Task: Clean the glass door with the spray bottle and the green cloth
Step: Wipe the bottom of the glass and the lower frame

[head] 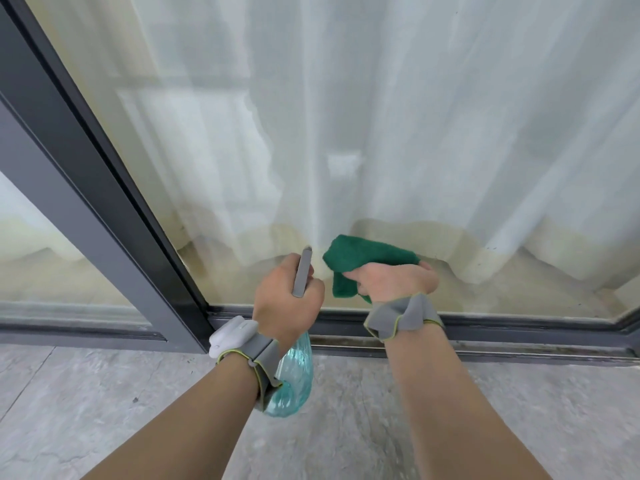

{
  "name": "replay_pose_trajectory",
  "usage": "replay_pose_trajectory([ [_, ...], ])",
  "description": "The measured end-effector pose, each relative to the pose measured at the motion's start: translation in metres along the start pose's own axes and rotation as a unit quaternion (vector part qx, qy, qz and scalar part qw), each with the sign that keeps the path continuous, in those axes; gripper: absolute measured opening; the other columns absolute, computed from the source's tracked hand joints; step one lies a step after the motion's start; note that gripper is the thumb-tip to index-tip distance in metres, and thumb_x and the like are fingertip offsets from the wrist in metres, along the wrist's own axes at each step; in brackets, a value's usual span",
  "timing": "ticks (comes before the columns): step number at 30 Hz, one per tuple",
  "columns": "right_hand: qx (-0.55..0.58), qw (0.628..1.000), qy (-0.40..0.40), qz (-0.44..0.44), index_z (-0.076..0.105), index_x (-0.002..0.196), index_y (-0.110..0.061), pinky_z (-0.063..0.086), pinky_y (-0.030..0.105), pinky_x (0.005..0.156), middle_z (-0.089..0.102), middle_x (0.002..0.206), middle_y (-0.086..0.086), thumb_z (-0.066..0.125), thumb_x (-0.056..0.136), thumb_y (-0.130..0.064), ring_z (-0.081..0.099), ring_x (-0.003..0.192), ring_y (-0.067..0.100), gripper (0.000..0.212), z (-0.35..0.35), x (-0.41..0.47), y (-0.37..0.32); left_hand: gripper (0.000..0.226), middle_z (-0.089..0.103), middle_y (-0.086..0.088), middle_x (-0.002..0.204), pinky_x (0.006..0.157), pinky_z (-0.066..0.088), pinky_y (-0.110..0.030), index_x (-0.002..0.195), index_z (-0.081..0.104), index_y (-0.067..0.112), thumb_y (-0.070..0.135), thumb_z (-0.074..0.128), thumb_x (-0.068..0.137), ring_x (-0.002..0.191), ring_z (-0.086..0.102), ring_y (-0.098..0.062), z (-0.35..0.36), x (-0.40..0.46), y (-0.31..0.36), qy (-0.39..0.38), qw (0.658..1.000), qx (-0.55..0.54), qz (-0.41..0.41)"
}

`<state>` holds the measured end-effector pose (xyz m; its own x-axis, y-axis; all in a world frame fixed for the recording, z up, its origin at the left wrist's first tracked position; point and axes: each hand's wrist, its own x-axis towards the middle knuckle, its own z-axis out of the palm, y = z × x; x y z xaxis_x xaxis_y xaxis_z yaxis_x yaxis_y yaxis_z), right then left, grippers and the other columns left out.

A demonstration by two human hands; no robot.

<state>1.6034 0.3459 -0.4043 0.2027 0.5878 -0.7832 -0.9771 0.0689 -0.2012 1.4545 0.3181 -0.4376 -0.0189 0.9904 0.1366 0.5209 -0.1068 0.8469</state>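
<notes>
The glass door (398, 133) fills most of the view, with a white sheer curtain (450, 116) hanging behind the pane down to near its lower edge. Its dark grey frame (79, 174) slants along the left of the pane and meets the bottom track (519, 327) beneath it. In front of the door lies a grey marbled tile floor (86, 403). Low before the pane, just above the track, the left hand (287, 303) has its fingers wrapped tight round the neck of a spray bottle (294, 379), whose clear blue-tinted body hangs below the wrist and whose grey nozzle points up at the glass. Just right of it, the right hand (394, 280) has its fingers bunched closed on the green cloth (363, 258), which is held up at the lower pane. Each wrist wears a grey band (403, 317).
</notes>
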Motion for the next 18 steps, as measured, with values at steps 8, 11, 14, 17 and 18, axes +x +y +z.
replay_pose_trajectory([
  [8, -0.101, 0.992, -0.036, -0.061, 0.043, 0.097, -0.012, 0.051, 0.026, 0.078, 0.052, 0.09, 0.007, 0.053, 0.085, 0.008, 0.052, 0.078, 0.025, 0.026, -0.008, -0.007, -0.009, 0.017, 0.057, -0.005, 0.071, 0.068, 0.055, -0.05, 0.084, 0.056, 0.019, 0.033, 0.051, 0.076, 0.07, 0.058, -0.034, 0.004, -0.003, -0.007, -0.021, 1.0, 0.016, 0.002],
  [11, -0.104, 0.988, -0.045, -0.107, 0.048, 0.118, -0.007, 0.048, 0.029, 0.076, 0.05, 0.091, 0.003, 0.064, 0.08, 0.001, 0.048, 0.077, 0.021, 0.042, -0.004, -0.016, 0.005, 0.017, 0.057, -0.006, 0.07, 0.067, 0.055, -0.051, 0.084, 0.056, 0.019, 0.032, 0.051, 0.076, 0.07, 0.058, -0.035, 0.003, -0.002, -0.01, -0.021, 1.0, 0.017, 0.003],
  [14, -0.087, 0.976, -0.013, -0.201, 0.043, 0.127, -0.02, 0.048, 0.026, 0.066, 0.059, 0.105, -0.003, 0.066, 0.083, -0.019, 0.056, 0.076, 0.017, 0.049, -0.022, -0.008, 0.025, 0.017, 0.055, -0.001, 0.068, 0.068, 0.054, -0.049, 0.083, 0.056, 0.019, 0.032, 0.05, 0.075, 0.067, 0.057, -0.032, 0.006, 0.001, -0.009, -0.014, 1.0, 0.019, -0.004],
  [17, -0.082, 0.964, 0.021, -0.253, 0.044, 0.132, -0.023, 0.058, 0.032, 0.075, 0.062, 0.109, -0.009, 0.068, 0.088, -0.035, 0.065, 0.089, 0.013, 0.051, -0.022, -0.009, 0.028, 0.016, 0.055, 0.001, 0.068, 0.068, 0.053, -0.046, 0.083, 0.056, 0.02, 0.033, 0.051, 0.074, 0.065, 0.053, -0.026, 0.012, 0.0, -0.008, -0.017, 1.0, 0.006, -0.012],
  [18, -0.116, 0.955, 0.019, -0.272, 0.044, 0.132, -0.022, 0.058, 0.035, 0.08, 0.061, 0.105, -0.011, 0.064, 0.09, -0.039, 0.064, 0.09, 0.013, 0.05, -0.024, -0.006, 0.027, 0.017, 0.055, 0.001, 0.069, 0.068, 0.053, -0.046, 0.084, 0.057, 0.021, 0.033, 0.051, 0.074, 0.065, 0.053, -0.025, 0.013, -0.001, -0.008, -0.019, 1.0, 0.004, -0.018],
])
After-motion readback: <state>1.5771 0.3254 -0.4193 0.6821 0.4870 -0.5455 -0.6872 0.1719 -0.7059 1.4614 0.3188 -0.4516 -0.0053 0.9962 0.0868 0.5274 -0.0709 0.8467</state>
